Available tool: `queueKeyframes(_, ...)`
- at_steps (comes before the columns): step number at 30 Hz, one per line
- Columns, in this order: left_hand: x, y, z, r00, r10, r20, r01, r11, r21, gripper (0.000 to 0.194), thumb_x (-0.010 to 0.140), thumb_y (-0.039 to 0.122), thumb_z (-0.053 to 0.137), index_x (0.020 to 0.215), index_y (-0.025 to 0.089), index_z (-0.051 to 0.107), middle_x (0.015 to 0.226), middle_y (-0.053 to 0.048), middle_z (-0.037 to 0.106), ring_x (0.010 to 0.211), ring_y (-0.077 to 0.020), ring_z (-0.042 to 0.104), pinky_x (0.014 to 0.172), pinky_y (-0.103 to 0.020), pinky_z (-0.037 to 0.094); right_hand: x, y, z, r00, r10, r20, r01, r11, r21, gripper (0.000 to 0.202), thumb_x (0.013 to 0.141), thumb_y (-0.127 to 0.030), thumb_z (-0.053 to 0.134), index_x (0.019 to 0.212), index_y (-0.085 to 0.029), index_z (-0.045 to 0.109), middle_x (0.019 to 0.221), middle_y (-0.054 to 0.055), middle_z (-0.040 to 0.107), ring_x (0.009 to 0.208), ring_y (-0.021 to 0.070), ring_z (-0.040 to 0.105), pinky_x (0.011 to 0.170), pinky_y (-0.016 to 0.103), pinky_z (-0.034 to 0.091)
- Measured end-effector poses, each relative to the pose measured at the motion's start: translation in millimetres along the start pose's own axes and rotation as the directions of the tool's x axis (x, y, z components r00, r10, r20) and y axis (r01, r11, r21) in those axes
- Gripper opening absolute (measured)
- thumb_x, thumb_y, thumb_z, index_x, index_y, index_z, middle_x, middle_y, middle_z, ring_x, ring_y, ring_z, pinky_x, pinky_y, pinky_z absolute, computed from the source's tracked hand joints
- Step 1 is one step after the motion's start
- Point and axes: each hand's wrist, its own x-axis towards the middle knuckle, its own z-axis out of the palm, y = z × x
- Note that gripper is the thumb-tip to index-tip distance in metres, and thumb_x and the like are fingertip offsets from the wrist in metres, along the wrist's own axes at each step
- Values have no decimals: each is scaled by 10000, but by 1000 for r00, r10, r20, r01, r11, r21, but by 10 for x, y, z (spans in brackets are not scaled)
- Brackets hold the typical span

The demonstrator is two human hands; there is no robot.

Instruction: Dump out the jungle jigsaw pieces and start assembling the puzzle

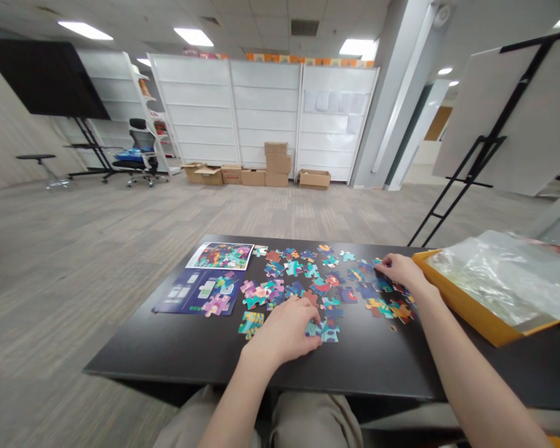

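Note:
Colourful jigsaw puzzle pieces lie spread over the black table, some joined into small groups. My left hand (292, 326) rests at the near side of the spread, fingers curled with a teal puzzle piece (312, 328) between the thumb and fingertips. Beside it lie a joined teal piece (329, 332) and a yellow-and-teal piece (251, 323). At the right of the spread, my right hand (401, 271) pinches a small blue puzzle piece (377, 262), mostly covered by the fingertips. Below that hand sits an orange-and-yellow group (392, 309).
A picture sheet (195, 256) and purple leaflet (173, 297), with a few pieces on it, lie at the table's left. A yellow box (490, 330) holding clear plastic stands at the right. Beyond are a black easel stand (471, 165) and cardboard boxes (276, 165).

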Motion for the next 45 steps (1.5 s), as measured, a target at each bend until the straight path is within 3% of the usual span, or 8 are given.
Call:
queueKeyframes(10, -46, -51, -31, 999, -18, -36, 17, 999, -28, 480, 785, 309, 778, 1243, 241, 653, 1252, -52, 699, 1151, -279, 622, 985, -381, 500, 26, 2, 37, 999, 34, -27, -34, 999, 10, 244, 845, -391, 628, 949, -191, 719, 988, 118, 769, 928, 292, 707, 666, 312, 462)
queueKeyframes(15, -112, -125, -27, 998, -48, -37, 46, 998, -48, 451, 770, 307, 784, 1201, 244, 667, 1199, -47, 704, 1145, -289, 624, 964, -387, 494, 59, 43, 80, 999, 31, -43, -30, 999, 26, 203, 814, -342, 642, 939, -192, 697, 958, 107, 763, 892, 279, 702, 644, 302, 444)
queueKeyframes(26, -248, -219, -98, 998, -68, -17, 65, 987, -150, 587, 716, 282, 809, 1279, 288, 645, 1146, -20, 700, 1107, -263, 625, 952, -361, 493, 123, 87, 118, 1000, -5, 16, 6, 999, -47, 256, 852, -354, 603, 996, -171, 709, 1049, 147, 758, 984, 315, 703, 774, 341, 487)
queueKeyframes(31, -291, -336, -161, 992, -53, -111, 38, 990, -133, 385, 862, 312, 687, 1244, 266, 661, 1207, -38, 718, 1141, -244, 642, 1005, -360, 487, 78, 45, 82, 1000, -2, 6, 2, 999, -50, 254, 854, -306, 579, 1025, -170, 709, 1083, 153, 752, 1001, 315, 701, 770, 341, 490)
queueKeyframes(33, -333, -468, -267, 969, -100, -225, 84, 993, -81, 274, 946, 296, 568, 1195, 250, 673, 1207, -44, 729, 1151, -237, 643, 1019, -367, 481, 62, 33, 71, 1000, 1, 5, -1, 999, -51, 261, 860, -295, 569, 1041, -166, 707, 1094, 154, 751, 1007, 314, 701, 768, 341, 491)
queueKeyframes(37, -489, -836, -506, 793, -354, -496, 412, 911, 10, 301, 985, 256, 432, 1183, 216, 656, 1218, -80, 727, 1143, -273, 653, 988, -408, 500, 53, 25, 61, 1000, -7, 6, 7, 998, -55, 268, 871, -282, 561, 1066, -163, 700, 1090, 151, 755, 1011, 310, 703, 778, 338, 489)
queueKeyframes(39, -570, -997, -548, 750, -419, -512, 507, 861, 37, 314, 988, 272, 420, 1200, 213, 645, 1201, -87, 732, 1121, -288, 663, 960, -417, 516, 58, 27, 61, 1000, -13, 5, 13, 999, -51, 266, 868, -273, 569, 1070, -160, 701, 1077, 150, 759, 1008, 307, 705, 786, 334, 490)
queueKeyframes(45, -672, -1184, -393, 868, -348, -353, 400, 913, 83, 345, 958, 343, 483, 1236, 216, 643, 1283, -92, 701, 1211, -286, 628, 1054, -419, 487, 82, 54, 82, 1000, -18, 3, 18, 999, -44, 316, 844, -286, 610, 1117, -153, 697, 1071, 154, 763, 1010, 303, 709, 795, 320, 496)
